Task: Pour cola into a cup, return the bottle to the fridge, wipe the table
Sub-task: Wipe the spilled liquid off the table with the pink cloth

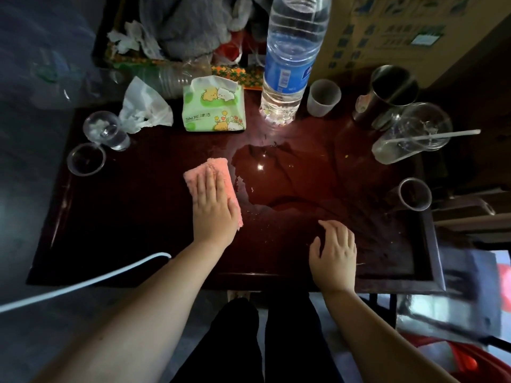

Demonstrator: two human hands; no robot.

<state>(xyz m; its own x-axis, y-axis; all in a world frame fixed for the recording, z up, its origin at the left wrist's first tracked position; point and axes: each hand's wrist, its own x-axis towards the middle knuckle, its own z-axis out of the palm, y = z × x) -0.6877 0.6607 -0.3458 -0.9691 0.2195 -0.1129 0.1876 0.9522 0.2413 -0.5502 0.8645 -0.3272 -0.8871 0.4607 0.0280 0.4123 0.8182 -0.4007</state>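
Observation:
A folded pink cloth (pixel 217 169) lies on the dark red table (pixel 132 205), and my left hand (pixel 213 208) presses flat on top of it. Just right of the cloth spreads a puddle of liquid (pixel 287 175) across the table's middle. My right hand (pixel 334 252) rests on the table near the front edge, fingers spread, holding nothing. A small frosted cup (pixel 323 97) stands at the back, right of a big clear water bottle (pixel 290 62). No cola bottle is in view.
A green tissue pack (pixel 214 106) and crumpled tissue (pixel 145 106) sit at the back left. Clear cups (pixel 106 129) (pixel 86 159) stand at the left. At the right are a metal mug (pixel 390 92), a lidded cup with a straw (pixel 414 134) and a small cup (pixel 414 194). A white cable (pixel 83 283) crosses the front left.

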